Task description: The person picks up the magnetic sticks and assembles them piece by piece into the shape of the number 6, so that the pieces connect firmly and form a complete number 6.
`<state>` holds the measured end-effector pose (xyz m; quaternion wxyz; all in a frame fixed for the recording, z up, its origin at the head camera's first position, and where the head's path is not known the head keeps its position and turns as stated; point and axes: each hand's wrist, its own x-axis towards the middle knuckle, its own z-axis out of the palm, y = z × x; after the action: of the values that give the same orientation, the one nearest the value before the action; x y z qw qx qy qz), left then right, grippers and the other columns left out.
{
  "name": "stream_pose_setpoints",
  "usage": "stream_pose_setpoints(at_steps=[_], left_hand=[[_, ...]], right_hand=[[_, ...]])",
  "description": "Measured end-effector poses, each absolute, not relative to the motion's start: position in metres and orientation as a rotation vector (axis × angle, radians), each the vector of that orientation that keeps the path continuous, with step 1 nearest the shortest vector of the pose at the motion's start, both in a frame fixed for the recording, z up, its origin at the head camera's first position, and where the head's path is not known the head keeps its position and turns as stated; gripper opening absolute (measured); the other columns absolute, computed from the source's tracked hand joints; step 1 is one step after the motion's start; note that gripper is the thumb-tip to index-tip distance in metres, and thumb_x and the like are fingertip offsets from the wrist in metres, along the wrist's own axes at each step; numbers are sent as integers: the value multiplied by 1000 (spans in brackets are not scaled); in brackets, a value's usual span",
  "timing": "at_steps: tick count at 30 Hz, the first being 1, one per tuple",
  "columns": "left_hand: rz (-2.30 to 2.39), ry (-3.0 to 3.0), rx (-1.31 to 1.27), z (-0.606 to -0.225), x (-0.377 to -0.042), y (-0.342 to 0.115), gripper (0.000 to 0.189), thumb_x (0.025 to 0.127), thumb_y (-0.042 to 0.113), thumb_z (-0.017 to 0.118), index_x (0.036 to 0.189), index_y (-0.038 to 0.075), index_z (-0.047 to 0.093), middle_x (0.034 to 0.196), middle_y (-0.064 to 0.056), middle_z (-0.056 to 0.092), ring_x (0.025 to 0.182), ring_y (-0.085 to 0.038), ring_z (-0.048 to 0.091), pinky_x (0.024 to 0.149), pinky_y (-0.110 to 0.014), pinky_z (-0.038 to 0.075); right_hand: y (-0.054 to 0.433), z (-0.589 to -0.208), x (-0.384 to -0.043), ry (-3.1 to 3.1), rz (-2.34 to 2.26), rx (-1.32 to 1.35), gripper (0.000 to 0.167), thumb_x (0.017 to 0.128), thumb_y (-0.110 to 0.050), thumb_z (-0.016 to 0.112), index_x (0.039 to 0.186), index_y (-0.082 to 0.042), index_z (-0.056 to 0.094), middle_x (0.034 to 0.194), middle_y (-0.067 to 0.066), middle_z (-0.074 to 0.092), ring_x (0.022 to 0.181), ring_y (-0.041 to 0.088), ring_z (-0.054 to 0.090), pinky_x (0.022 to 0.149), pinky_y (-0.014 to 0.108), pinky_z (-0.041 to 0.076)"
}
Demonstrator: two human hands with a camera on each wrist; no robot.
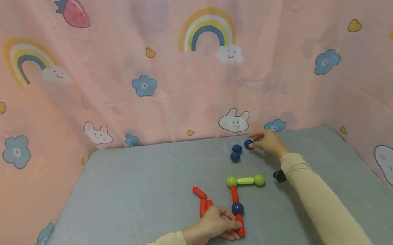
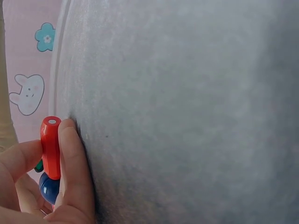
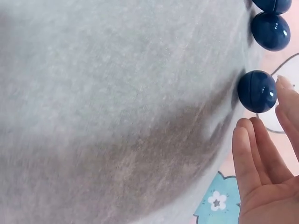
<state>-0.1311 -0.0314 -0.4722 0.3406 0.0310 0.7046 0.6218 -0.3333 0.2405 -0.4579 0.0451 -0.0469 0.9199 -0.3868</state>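
Observation:
My left hand [image 1: 216, 222] pinches the lower red rod [image 1: 241, 230] between thumb and fingers. This rod meets a dark blue ball [image 1: 237, 208]; beyond it another red rod [image 1: 234, 194] leads to a green ball [image 1: 231, 182]. From there a light green rod [image 1: 245, 181] runs right to a second green ball [image 1: 259, 180]. Near the table's back edge, my right hand [image 1: 269, 143] has its fingertips right at a loose blue ball [image 3: 257, 91], fingers spread and fairly straight. Two more blue balls [image 1: 235, 157] sit together just left of it.
Several loose red rods [image 1: 199, 192] lie left of the joined pieces, partly hidden behind my left hand. The grey table [image 1: 135, 198] ends at a pink patterned curtain [image 1: 178, 100] at the back and sides. Dark wrist cameras [image 1: 280, 176] hang beneath both sleeves.

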Motion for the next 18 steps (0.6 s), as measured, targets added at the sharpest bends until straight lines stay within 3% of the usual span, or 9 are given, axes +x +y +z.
stream_pose_setpoints(at_steps=[18], left_hand=[[1606, 1838, 79, -473, -131, -31, 9, 86, 5, 73, 91, 3, 66, 81, -19, 76, 58, -9, 67, 57, -25, 60]], right_hand=[[232, -463, -341, 2925, -1060, -113, 28, 88, -13, 72, 114, -2, 69, 117, 25, 69, 105, 38, 66, 88, 47, 55]])
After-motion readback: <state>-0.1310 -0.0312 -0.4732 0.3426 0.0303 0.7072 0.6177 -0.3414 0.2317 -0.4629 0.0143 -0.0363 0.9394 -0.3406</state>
